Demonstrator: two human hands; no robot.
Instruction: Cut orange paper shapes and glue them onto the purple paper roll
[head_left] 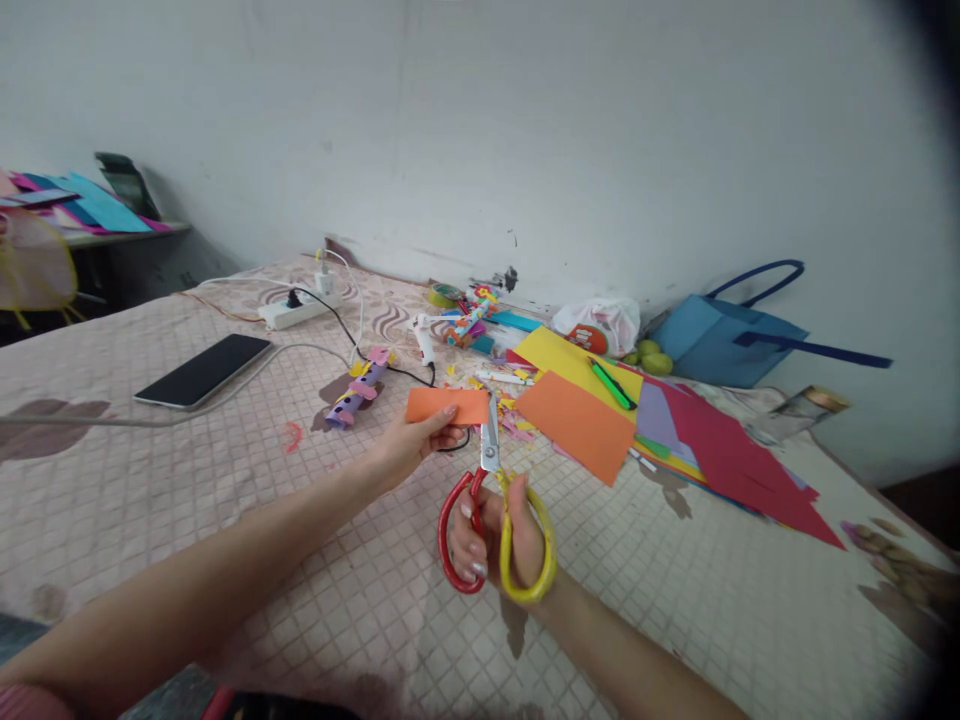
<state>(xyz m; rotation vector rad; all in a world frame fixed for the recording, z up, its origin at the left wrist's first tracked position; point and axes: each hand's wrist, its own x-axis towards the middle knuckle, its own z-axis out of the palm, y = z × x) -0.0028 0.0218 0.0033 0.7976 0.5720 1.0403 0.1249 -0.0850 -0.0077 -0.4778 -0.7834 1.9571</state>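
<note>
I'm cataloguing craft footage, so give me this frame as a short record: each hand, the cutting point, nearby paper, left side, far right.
Left hand: pinches a small orange strip, thumb on top
Right hand: grips scissors by their red and yellow handles
Cutting point: blades at the strip's right end
Nearby paper: larger orange sheet, yellow sheet, red paper
Left side: dark-screened phone, purple paper roll
Far right: blue bag against the wall
</note>
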